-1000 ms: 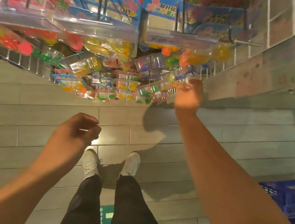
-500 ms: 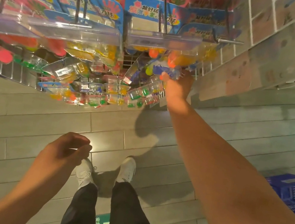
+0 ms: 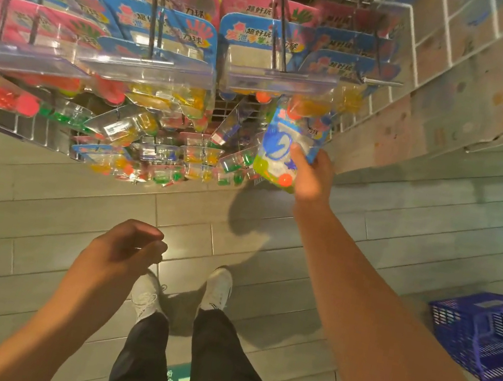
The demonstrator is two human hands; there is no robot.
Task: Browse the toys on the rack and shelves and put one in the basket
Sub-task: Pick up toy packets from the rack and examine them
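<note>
1. Hands first, from the left: the left hand [image 3: 129, 246] hangs over the floor [image 3: 36, 219] at about 7 o'clock in the view, fingers loosely curled, grasping nothing, well apart from every toy.

2. At about 12 o'clock the wire rack [image 3: 422, 35] carries rows of hanging toy packs [image 3: 157, 29] with blue and pink header cards, and smaller clear packs crowd below them.

3. Right of centre, at about 1 o'clock, the right hand [image 3: 311, 175] grasps one toy pack [image 3: 279, 148], thumb on its front face and fingers behind it. This pack sits just in front of the rack's lower rows; whether it has come off its hook I cannot tell.

4. Its long axis runs roughly 12 to 6 o'clock, tipped slightly, with the grip on its right edge.

5. Looks: a clear pouch with blue printing, a blue swirl shape, a yellow-green piece and an orange ball near the bottom. Motion blurs the finer detail.

6. Far right, the blue basket [image 3: 486, 336] stands on the floor at about 4 o'clock, well apart from the pack.

7. Judgement: the basket lies down and to the right of the right hand, which is far nearer than the left, so the drop calls for a swing toward 4 o'clock.
</note>
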